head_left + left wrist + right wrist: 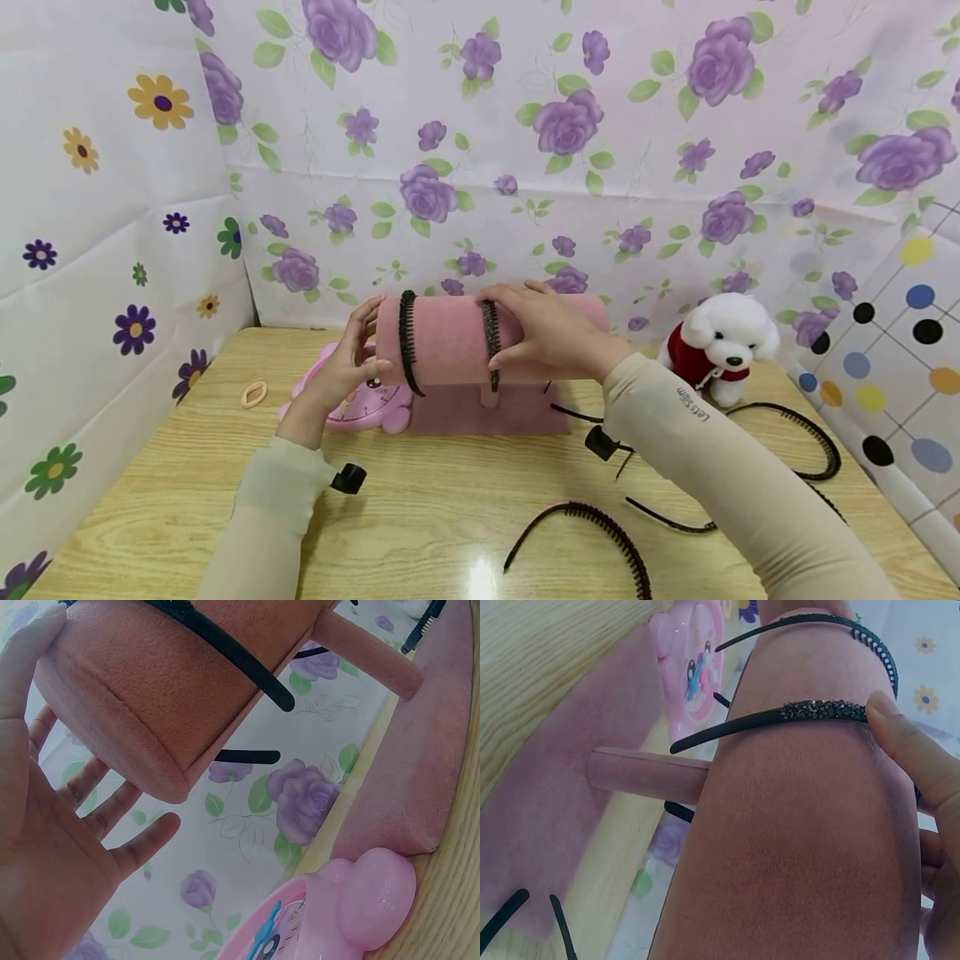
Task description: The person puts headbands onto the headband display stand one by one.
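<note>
A pink padded headband stand (450, 342), a horizontal roll on a post, stands near the wall. Around its left end sits a black toothed headband (407, 342). A headband with dark sparkling stones (492, 333) spans the roll's middle. My right hand (551, 329) holds this sparkly headband, its thumb against the band in the right wrist view (825, 711), with the other fingers reaching behind the roll, partly hidden. At the roll's left end is my left hand (341, 367); in the left wrist view its fingers are loosely spread and its thumb touches the edge.
Behind my left hand lies a pink clock (375, 408), with a small beige hair clip (255, 393) farther left. Another toothed headband (592, 512) lies in front, and more headbands (821, 433) lie right. A white plush dog (723, 342) sits at the back right.
</note>
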`<state>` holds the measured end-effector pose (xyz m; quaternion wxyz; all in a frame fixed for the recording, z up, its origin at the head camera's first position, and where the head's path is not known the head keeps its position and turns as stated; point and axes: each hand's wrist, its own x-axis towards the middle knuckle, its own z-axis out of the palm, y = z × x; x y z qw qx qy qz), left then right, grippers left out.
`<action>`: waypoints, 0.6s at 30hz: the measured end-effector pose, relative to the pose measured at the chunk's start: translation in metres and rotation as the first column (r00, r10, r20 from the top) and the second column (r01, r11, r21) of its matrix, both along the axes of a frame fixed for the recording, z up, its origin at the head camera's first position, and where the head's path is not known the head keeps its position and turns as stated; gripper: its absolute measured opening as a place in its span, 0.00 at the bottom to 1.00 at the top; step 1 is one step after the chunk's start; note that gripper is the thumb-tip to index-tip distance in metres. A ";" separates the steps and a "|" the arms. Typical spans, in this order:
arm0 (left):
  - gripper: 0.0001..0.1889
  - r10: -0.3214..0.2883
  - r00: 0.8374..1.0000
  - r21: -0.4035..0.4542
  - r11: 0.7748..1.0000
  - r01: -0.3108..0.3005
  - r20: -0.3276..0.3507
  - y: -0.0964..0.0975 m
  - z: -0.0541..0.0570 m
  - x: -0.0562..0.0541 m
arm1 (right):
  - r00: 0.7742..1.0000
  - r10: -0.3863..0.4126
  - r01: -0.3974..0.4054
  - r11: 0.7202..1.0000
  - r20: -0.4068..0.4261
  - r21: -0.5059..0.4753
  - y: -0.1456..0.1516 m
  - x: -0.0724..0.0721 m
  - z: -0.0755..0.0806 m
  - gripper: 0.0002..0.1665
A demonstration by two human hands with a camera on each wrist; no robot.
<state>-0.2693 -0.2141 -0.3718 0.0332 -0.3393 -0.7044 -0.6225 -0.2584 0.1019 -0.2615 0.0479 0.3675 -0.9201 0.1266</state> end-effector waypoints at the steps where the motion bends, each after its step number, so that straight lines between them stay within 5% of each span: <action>1: 0.45 0.000 1.000 -0.001 1.000 0.000 0.001 0.000 0.000 0.000 | 1.000 0.002 -0.002 1.000 -0.006 0.003 0.000 0.000 -0.001 0.52; 18: 0.45 0.011 1.000 -0.006 1.000 -0.011 0.010 0.000 0.000 0.000 | 1.000 0.017 -0.017 1.000 -0.018 -0.002 -0.021 0.000 -0.001 0.52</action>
